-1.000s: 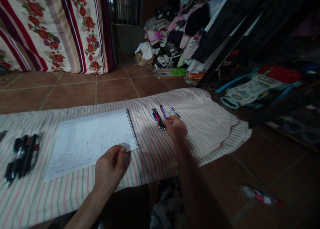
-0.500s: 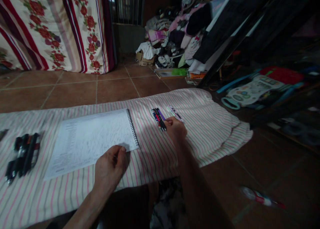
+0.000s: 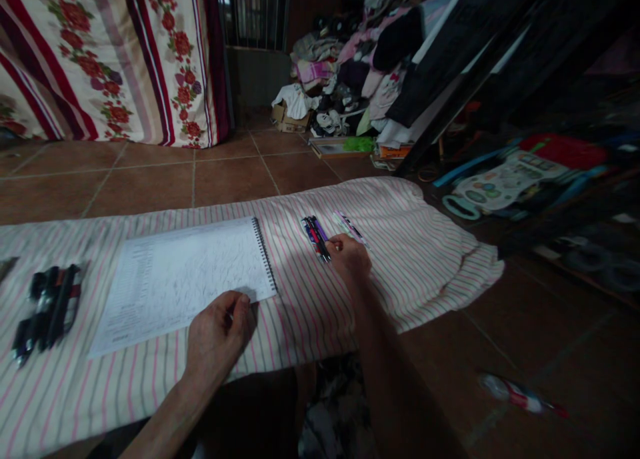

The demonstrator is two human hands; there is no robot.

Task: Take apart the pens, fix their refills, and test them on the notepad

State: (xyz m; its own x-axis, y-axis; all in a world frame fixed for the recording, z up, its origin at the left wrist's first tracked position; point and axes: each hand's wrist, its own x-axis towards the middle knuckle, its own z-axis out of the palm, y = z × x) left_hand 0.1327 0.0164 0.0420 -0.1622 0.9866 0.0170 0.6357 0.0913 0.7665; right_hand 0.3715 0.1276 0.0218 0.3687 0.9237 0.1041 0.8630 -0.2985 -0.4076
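Note:
A spiral-bound notebook (image 3: pixel 185 279) lies open on a pink-striped cloth (image 3: pixel 425 259) spread over the floor. My left hand (image 3: pixel 219 335) rests at the notebook's near right corner, fingers curled and pinching its edge. My right hand (image 3: pixel 351 259) reaches out to a small group of pens (image 3: pixel 315 235) right of the notebook. Its fingers are closed at the near end of a purple pen (image 3: pixel 321 229) that lies against the group. A few more pens (image 3: pixel 350 225) lie just right of the hand.
A bundle of dark markers (image 3: pixel 45 312) lies on the cloth at far left. A floral sheet (image 3: pixel 100 59) hangs behind. A heap of clothes (image 3: pixel 360 65), a plastic toy (image 3: pixel 500 182) and a pen on the tiles (image 3: pixel 520 395) are to the right.
The purple pen, held apart and angled away from the group a second ago, now lies beside the other pens. My right hand shifted slightly left with it. My left hand stayed put.

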